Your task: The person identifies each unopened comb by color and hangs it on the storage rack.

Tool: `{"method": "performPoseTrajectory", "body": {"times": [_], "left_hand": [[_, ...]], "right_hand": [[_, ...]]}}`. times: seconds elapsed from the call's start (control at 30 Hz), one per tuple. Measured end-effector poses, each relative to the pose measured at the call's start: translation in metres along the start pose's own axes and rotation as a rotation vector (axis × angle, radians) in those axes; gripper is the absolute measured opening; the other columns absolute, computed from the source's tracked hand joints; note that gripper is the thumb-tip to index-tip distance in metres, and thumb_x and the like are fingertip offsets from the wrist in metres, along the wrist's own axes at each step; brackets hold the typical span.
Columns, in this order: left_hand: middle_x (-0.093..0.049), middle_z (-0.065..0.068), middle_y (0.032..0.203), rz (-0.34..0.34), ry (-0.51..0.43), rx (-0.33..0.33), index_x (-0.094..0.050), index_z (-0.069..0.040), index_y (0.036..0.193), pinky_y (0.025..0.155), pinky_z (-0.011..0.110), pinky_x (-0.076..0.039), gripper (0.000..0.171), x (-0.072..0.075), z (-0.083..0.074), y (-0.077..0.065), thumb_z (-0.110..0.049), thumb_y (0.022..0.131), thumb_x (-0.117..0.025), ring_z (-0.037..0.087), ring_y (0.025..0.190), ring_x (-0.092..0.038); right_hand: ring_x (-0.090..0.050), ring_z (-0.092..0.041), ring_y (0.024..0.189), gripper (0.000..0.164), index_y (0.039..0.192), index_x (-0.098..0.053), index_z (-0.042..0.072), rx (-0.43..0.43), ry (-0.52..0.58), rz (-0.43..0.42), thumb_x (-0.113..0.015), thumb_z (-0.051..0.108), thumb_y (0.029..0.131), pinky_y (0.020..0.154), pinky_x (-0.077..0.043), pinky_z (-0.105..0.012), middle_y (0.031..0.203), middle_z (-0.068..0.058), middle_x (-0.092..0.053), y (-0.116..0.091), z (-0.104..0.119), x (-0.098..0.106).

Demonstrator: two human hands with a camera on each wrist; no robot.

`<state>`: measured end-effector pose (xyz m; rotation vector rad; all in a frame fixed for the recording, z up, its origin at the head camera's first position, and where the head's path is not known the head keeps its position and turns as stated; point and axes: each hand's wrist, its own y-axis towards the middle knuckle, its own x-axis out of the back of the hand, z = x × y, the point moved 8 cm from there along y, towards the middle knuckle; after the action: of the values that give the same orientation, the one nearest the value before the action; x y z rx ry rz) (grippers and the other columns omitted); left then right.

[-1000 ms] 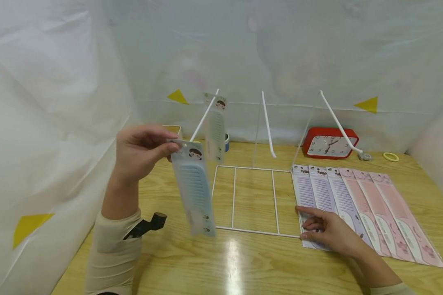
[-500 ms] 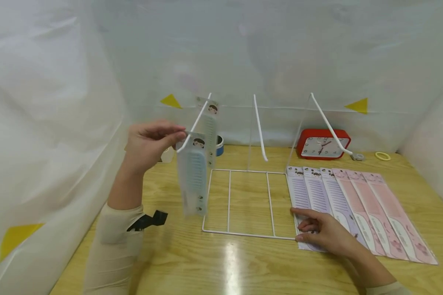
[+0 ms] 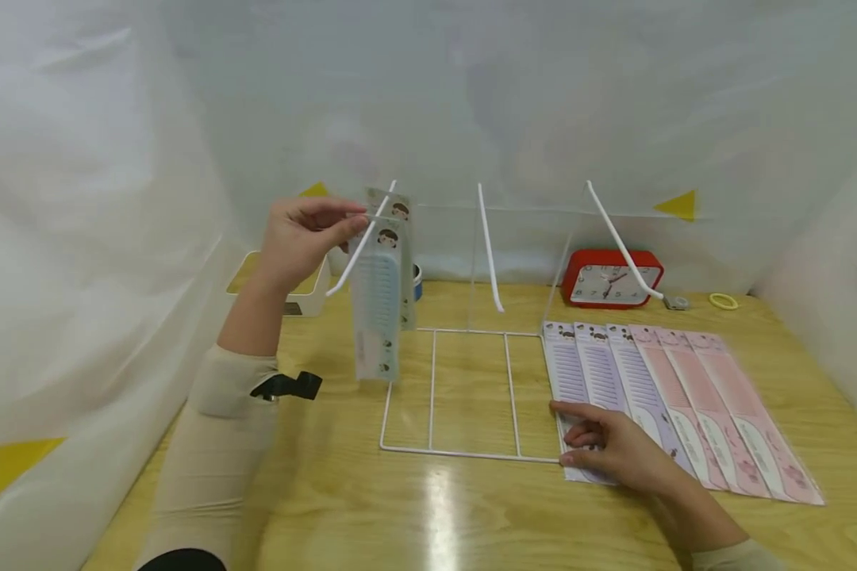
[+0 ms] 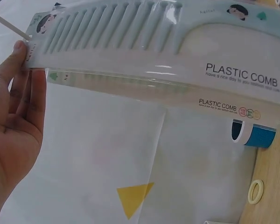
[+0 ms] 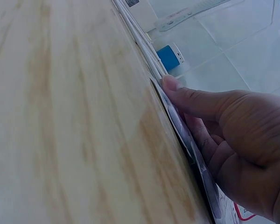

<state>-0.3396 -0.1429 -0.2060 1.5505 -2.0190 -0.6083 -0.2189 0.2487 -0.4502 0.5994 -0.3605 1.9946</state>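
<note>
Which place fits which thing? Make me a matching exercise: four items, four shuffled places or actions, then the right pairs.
1. left hand
2. right hand
3. red clock
4. pink comb packs

A. at the near right corner of the white rack
B. lying flat, right of the purple comb packs
C. pinching a pale blue comb pack
D. standing toward the back of the table

Pairs: 1-C, 2-A, 3-D, 4-B

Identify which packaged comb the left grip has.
The front pale blue comb at the left hook: the left grip pinches its top corner. The similar comb hangs behind it; purple combs and pink combs lie on the table.
</note>
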Motion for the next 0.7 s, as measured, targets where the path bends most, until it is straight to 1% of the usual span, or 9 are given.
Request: {"method": "performPoseTrajectory", "body": {"times": [0.1,0.2,0.3,0.37,0.47,0.57,0.63,0.7], "left_hand": [[-0.076,0.000,0.086,-0.015,0.017,0.065,-0.079,-0.004,0.100,0.061,0.024,-0.059,0.014,0.004,0.007,0.003,-0.010,0.087,-0.077,0.015,0.065,-0.066],[-0.076,0.000,0.088,-0.023,0.045,0.099,-0.079,-0.006,0.102,0.064,0.024,-0.060,0.015,0.003,0.012,0.006,-0.012,0.088,-0.077,0.015,0.069,-0.068],[-0.076,-0.001,0.088,-0.025,0.043,0.103,-0.078,-0.007,0.103,0.066,0.025,-0.061,0.015,-0.001,0.015,0.008,-0.011,0.089,-0.075,0.014,0.070,-0.069],[-0.075,-0.001,0.087,-0.026,0.025,0.101,-0.078,-0.007,0.104,0.068,0.026,-0.062,0.015,-0.003,0.017,0.009,-0.009,0.090,-0.074,0.013,0.071,-0.070],[-0.075,-0.001,0.088,-0.028,0.006,0.099,-0.076,-0.005,0.108,0.071,0.026,-0.062,0.017,-0.005,0.019,0.008,-0.007,0.091,-0.073,0.013,0.074,-0.070],[-0.074,-0.003,0.100,-0.033,0.035,0.120,-0.072,-0.003,0.118,0.078,0.024,-0.061,0.028,-0.004,0.021,0.002,-0.006,0.091,-0.073,0.012,0.087,-0.071],[-0.070,-0.003,0.112,-0.031,0.080,0.141,-0.066,-0.004,0.128,0.086,0.022,-0.060,0.038,-0.001,0.021,-0.006,-0.006,0.091,-0.073,0.012,0.101,-0.068],[-0.064,-0.002,0.125,-0.022,0.134,0.162,-0.060,-0.007,0.137,0.091,0.021,-0.057,0.048,0.004,0.019,-0.017,-0.005,0.090,-0.073,0.013,0.113,-0.063]], "right_hand": [[-0.067,-0.004,0.086,0.071,0.143,-0.051,0.000,0.013,-0.005,0.003,-0.082,0.021,0.083,0.073,-0.058,-0.019,0.098,-0.005,-0.070,0.002,0.003,-0.002],[-0.067,-0.004,0.085,0.072,0.143,-0.052,0.002,-0.003,-0.013,-0.004,-0.083,0.021,0.082,0.072,-0.058,-0.019,0.097,-0.004,-0.069,0.001,0.003,-0.001],[-0.067,-0.004,0.085,0.072,0.144,-0.051,0.002,-0.017,-0.027,-0.005,-0.083,0.023,0.082,0.072,-0.058,-0.020,0.098,-0.004,-0.069,0.000,0.001,0.001],[-0.067,-0.004,0.086,0.073,0.144,-0.051,0.003,-0.025,-0.037,-0.006,-0.083,0.023,0.082,0.073,-0.058,-0.020,0.098,-0.004,-0.069,-0.001,-0.001,0.002],[-0.067,-0.004,0.086,0.072,0.144,-0.052,0.003,-0.020,-0.051,-0.006,-0.083,0.024,0.082,0.073,-0.058,-0.020,0.098,-0.003,-0.069,-0.003,-0.001,0.004],[-0.067,-0.004,0.086,0.072,0.144,-0.052,0.003,-0.009,-0.051,-0.007,-0.082,0.023,0.082,0.073,-0.058,-0.019,0.098,-0.003,-0.070,-0.005,0.002,0.005],[-0.067,-0.005,0.086,0.071,0.144,-0.051,0.002,0.003,-0.040,0.000,-0.082,0.022,0.083,0.072,-0.058,-0.020,0.099,-0.004,-0.070,-0.006,0.005,0.005],[-0.067,-0.006,0.086,0.071,0.144,-0.051,0.001,0.009,-0.028,0.005,-0.082,0.021,0.083,0.071,-0.057,-0.020,0.099,-0.005,-0.070,-0.007,0.009,0.004]]}}
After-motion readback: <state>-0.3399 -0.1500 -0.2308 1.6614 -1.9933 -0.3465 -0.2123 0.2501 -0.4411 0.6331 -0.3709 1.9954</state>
